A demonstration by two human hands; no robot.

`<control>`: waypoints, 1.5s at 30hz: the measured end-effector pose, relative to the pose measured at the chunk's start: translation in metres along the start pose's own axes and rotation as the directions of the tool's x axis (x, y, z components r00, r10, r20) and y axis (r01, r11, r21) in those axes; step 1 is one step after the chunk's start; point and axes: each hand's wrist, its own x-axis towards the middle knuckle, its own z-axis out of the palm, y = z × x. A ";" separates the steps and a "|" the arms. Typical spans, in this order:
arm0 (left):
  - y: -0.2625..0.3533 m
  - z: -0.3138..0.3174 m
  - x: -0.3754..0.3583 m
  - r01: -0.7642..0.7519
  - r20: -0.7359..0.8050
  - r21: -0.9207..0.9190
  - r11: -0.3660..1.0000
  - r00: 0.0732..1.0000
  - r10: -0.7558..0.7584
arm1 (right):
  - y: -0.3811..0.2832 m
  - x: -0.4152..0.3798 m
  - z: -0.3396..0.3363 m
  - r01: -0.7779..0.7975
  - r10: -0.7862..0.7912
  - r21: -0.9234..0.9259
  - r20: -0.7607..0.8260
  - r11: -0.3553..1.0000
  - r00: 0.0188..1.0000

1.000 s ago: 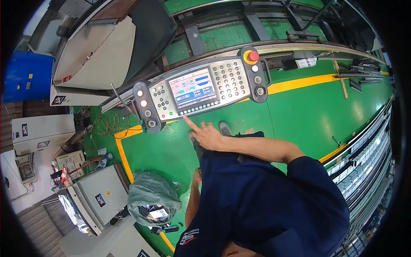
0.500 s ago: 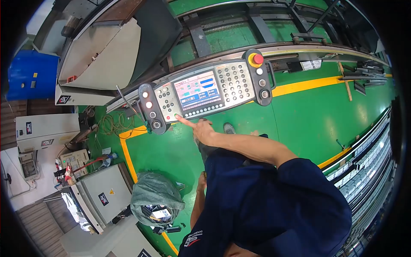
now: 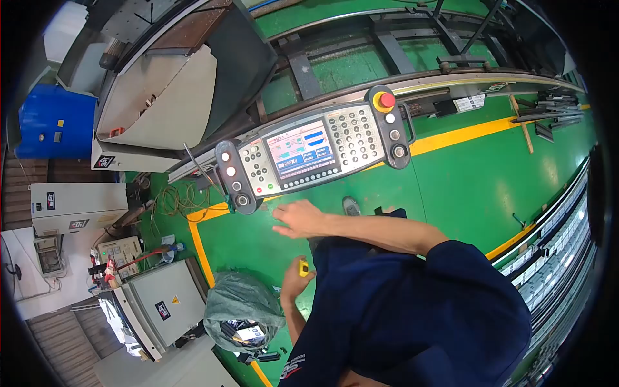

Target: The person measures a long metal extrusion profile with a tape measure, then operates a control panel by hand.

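A control panel (image 3: 351, 169) with a lit screen (image 3: 302, 151), rows of round keys and a red emergency stop button (image 3: 387, 100) stands in front of me. Just below its lower left edge is my right hand (image 3: 300, 218), open, fingers apart and holding nothing, clear of the keys. The green button (image 3: 270, 186) and red button (image 3: 259, 189) sit closest to that hand. Lower down by my side, my left hand (image 3: 295, 282) is closed around a small yellow tape measure (image 3: 304, 267), partly hidden by the fingers.
A grey-green bag (image 3: 242, 297) holding scraps stands on the green floor at lower left, beside a grey cabinet (image 3: 161, 306). Machine rails (image 3: 361, 48) run behind the panel. Stacked metal profiles (image 3: 558, 238) lie at right. Cables (image 3: 174, 203) coil on the floor.
My right hand has drawn back from the panel's green button, its pointing finger giving way to spread fingers. My left hand has come further into view, showing the yellow tape measure.
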 end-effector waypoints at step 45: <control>-0.279 0.096 -0.059 0.596 -0.361 -0.528 0.605 0.488 -0.795 | 0.199 -0.144 -0.210 -0.310 0.547 0.475 -0.524 0.824 0.653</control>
